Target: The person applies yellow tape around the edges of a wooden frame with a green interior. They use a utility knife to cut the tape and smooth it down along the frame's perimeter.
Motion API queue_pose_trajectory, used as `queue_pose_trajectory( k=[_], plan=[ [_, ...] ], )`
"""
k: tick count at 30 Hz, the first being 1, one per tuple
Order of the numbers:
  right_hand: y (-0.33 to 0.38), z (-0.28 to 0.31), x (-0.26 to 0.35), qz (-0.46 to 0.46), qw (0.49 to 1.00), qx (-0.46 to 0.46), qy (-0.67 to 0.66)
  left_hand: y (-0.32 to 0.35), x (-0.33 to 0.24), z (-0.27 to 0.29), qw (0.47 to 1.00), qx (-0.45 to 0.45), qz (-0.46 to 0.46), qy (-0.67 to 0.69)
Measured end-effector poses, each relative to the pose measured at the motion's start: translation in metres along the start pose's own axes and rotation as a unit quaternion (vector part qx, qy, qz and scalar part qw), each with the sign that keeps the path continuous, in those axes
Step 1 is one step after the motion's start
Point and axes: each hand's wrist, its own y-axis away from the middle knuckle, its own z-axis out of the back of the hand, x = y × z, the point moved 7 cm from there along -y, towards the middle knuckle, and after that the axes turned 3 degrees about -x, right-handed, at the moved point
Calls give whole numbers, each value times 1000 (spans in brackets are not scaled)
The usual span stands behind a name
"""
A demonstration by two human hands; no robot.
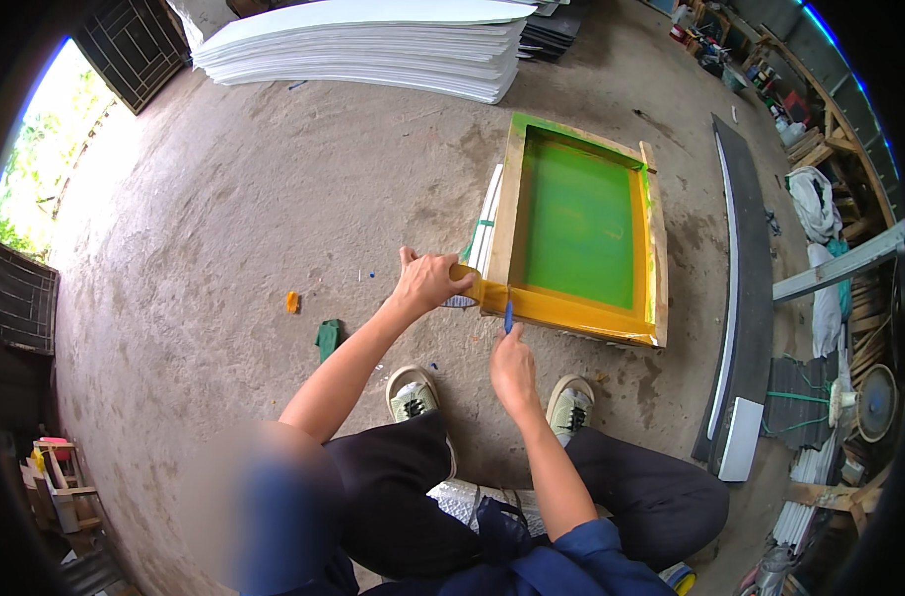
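Note:
A wooden screen-printing frame (515, 189) with green mesh (579, 223) lies in front of me. Yellow-brown tape (571, 308) covers its near side and part of its right side. At the near left corner, my left hand (427, 283) is closed around a roll of packing tape (465, 275), with the strip stretched onto the frame. My right hand (513, 370) grips a slim blue cutter knife (509, 316). The knife's tip points away from me and meets the taped near edge, just right of the roll. Fingers partly hide the roll.
White strips (486, 223) lie along the frame's left side. Left on the concrete floor are an orange scrap (293, 302) and a green piece (328, 340). A tall stack of white sheets (363, 50) stands at the back; a long dark board (745, 258) lies to the right.

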Motion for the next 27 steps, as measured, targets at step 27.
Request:
queue_pose_trajectory(
  k=[27],
  plan=[
    [41,-8,-11,-56,993,100,-18,0,0,1,1000,-14,4,-25]
  ],
)
